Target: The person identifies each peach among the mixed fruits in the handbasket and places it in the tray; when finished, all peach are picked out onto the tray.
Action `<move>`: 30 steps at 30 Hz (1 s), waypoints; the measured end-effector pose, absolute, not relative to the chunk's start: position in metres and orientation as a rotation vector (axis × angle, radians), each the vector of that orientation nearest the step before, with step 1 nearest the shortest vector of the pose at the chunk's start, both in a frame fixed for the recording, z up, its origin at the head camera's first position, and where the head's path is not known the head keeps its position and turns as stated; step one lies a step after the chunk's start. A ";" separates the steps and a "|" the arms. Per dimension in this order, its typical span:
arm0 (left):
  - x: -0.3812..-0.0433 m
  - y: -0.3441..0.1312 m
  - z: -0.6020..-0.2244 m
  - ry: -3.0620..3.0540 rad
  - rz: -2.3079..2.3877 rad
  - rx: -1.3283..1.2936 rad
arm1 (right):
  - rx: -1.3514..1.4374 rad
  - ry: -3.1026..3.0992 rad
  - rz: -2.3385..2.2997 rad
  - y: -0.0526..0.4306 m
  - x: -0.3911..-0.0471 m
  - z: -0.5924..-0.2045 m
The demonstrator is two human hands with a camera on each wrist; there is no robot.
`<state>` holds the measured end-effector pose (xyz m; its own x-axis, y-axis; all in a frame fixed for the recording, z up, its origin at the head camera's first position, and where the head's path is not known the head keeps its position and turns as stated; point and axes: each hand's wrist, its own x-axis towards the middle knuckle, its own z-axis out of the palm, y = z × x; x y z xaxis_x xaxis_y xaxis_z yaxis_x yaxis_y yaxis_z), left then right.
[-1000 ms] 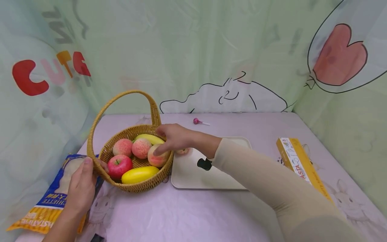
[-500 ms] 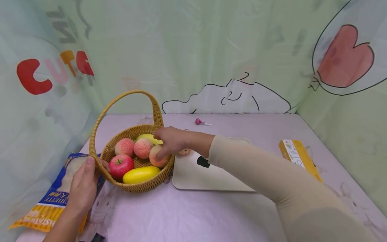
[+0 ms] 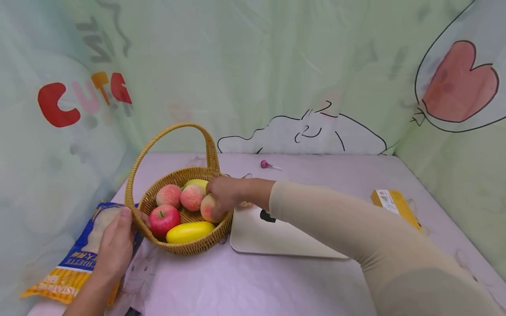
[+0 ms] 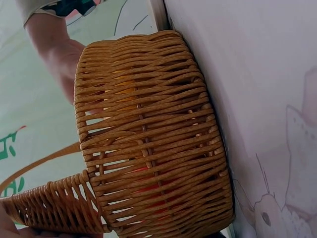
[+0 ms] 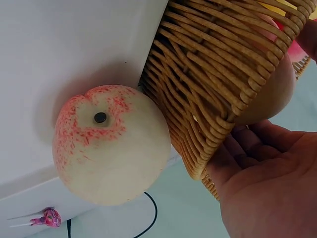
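Observation:
A round woven basket with a tall arched handle holds several fruits. My left hand grips its left side where the handle meets the rim. My right hand reaches over the right rim, thumb and fingers around a pale peach that still sits low in the basket. Two pinker peaches, a red apple, a smooth yellow oblong fruit and a banana lie beside it. Outside the basket, another peach rests against its wall, mostly hidden by my right wrist in the head view.
A flat cream tray lies right of the basket, under my right forearm. A wrapped lollipop is farther back. On the left is a blue and orange pasta bag, on the right a yellow pasta box. Curtains surround the table.
My right hand has lowered onto the pale peach at the basket's right side, and its fingers have closed around it. My left hand keeps its hold on the basket. The head view has shifted slightly.

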<state>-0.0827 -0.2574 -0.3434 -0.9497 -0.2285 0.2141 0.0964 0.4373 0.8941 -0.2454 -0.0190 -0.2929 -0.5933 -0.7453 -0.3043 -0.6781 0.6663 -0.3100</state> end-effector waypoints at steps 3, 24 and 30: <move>-0.082 -0.256 -0.344 -2.385 -1.516 0.090 | -1.101 2.480 -0.221 -0.020 -0.244 -0.297; -0.079 -0.256 -0.343 -2.381 -1.490 0.064 | -1.156 2.556 -0.233 -0.022 -0.243 -0.302; -0.080 -0.256 -0.342 -2.383 -1.501 0.091 | -1.121 2.530 -0.348 -0.022 -0.242 -0.299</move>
<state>-0.0804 -0.2561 -0.3417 -0.9460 -0.2227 0.2355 0.1161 0.4455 0.8877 -0.2417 -0.0217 -0.2988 -0.6254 -0.7498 -0.2158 -0.6637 0.6567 -0.3581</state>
